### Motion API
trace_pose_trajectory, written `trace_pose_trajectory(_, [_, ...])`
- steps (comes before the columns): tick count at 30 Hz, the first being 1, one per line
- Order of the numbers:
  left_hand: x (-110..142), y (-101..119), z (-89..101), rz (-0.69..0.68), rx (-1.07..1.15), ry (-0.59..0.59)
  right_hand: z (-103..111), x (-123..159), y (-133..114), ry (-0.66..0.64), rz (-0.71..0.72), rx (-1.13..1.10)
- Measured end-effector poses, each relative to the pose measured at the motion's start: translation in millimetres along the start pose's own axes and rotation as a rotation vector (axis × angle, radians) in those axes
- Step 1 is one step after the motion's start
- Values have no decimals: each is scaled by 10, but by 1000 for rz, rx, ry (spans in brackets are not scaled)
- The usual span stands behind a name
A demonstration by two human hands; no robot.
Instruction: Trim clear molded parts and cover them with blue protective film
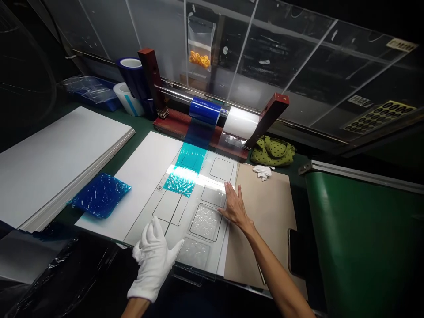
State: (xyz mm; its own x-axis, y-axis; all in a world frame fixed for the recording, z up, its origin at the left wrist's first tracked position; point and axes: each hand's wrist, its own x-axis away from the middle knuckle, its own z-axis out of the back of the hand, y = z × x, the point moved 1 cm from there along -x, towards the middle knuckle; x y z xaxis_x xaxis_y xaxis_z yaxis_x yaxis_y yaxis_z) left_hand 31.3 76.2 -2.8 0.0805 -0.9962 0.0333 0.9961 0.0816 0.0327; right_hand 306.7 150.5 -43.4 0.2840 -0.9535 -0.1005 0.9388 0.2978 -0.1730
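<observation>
My left hand (154, 256), in a white glove, is over the near edge of a glossy sheet (141, 225) marked with dark-outlined squares. Its fingers are extended, the thumb is apart, and it holds nothing. My bare right hand (234, 206) lies at the sheet's right side with spread fingers, also holding nothing. Between and beyond them, a strip of blue film (191, 158) runs down from a blue film roll (205, 110) onto the sheet. Wrinkled clear film pieces (205, 221) cover squares in the right column. Whether either palm touches the sheet is unclear.
A white film roll (243, 123) shares the rod of the red wooden stand (274, 110). At left are a white board stack (62, 154) and a loose blue film piece (102, 194). A phone (296, 251), brown board (265, 198) and green belt (361, 234) are at right.
</observation>
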Motion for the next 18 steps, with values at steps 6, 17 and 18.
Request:
trace_pose_trajectory(6, [-44, 22, -90, 10, 22, -33, -40, -48, 9, -18, 2, -11])
trace_pose_trajectory(17, [-1133, 81, -36, 164, 573, -194, 157, 161, -114, 209, -126, -151])
trace_pose_trajectory(18, [-1377, 97, -39, 155, 619, -204, 166, 214, -155, 235, -145, -186])
